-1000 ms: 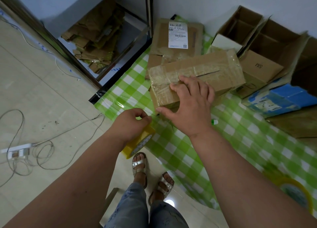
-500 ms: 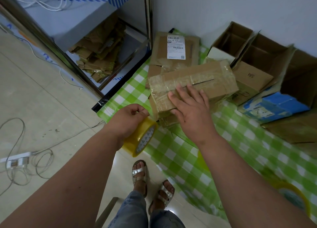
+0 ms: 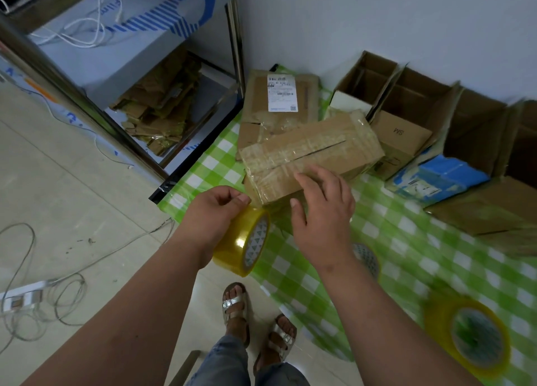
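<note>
Just beyond both hands, taped box (image 3: pixel 311 153), long axis near-left to far-right. At its near corner, left hand (image 3: pixel 213 214) gripping tape roll (image 3: pixel 244 243); right hand (image 3: pixel 322 214) spread, empty, over it.

Room around the taped box
Open boxes (image 3: pixel 406 115) crowded its far side; bare bench (image 3: pixel 406 240) lay free at its right.

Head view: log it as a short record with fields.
box: taped cardboard, slit along top seam, on checked cloth
left hand: grips tape roll
right hand: open, fingers spread over the box's near end
behind box: flat parcel with white label
near right: second tape roll, blurred
</note>
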A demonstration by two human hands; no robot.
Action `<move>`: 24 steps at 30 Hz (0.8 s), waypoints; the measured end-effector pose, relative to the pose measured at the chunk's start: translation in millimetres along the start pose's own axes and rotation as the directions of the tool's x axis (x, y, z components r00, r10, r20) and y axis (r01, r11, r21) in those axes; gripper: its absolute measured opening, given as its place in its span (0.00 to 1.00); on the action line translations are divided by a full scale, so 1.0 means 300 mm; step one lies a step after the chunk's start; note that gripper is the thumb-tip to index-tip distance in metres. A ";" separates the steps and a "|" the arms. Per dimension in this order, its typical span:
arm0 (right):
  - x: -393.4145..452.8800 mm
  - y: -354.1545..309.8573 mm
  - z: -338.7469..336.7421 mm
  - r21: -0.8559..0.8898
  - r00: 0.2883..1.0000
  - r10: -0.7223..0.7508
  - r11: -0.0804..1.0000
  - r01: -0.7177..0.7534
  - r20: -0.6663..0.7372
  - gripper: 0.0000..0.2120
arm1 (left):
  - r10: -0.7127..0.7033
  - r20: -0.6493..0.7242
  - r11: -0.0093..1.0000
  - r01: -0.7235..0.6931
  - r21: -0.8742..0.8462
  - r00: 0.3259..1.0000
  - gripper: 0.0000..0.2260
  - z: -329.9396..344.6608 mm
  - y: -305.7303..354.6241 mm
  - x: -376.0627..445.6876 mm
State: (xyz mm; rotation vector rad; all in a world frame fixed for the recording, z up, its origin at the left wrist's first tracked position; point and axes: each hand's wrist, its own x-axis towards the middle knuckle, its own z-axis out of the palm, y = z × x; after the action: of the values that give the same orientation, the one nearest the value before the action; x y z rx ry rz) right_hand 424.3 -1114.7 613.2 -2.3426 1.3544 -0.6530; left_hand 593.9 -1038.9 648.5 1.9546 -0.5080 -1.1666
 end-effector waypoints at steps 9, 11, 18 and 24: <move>0.031 0.057 -0.063 -0.095 0.992 0.113 0.990 -0.109 0.048 0.19 | -0.090 0.155 0.966 0.048 0.255 0.984 0.06 -0.063 0.018 -0.008; 0.050 0.073 -0.076 -0.143 0.989 0.128 0.983 -0.117 0.070 0.19 | -0.117 0.173 0.910 0.035 0.414 0.978 0.06 -0.086 0.038 -0.009; 0.089 0.054 -0.081 -0.201 0.982 0.145 0.972 -0.119 0.120 0.21 | -0.103 0.267 0.952 0.017 0.304 0.958 0.07 -0.094 0.049 -0.070; 0.151 0.097 -0.129 -0.156 0.932 0.361 0.923 -0.352 0.034 0.42 | -0.031 0.139 0.994 0.017 0.107 0.990 0.09 0.043 0.018 -0.128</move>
State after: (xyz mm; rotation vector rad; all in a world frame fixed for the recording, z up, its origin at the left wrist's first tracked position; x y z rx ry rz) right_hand 402.0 -1171.3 639.9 -2.1162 1.7937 -0.3777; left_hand 563.8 -1021.9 670.6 1.9814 -0.6329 -1.3230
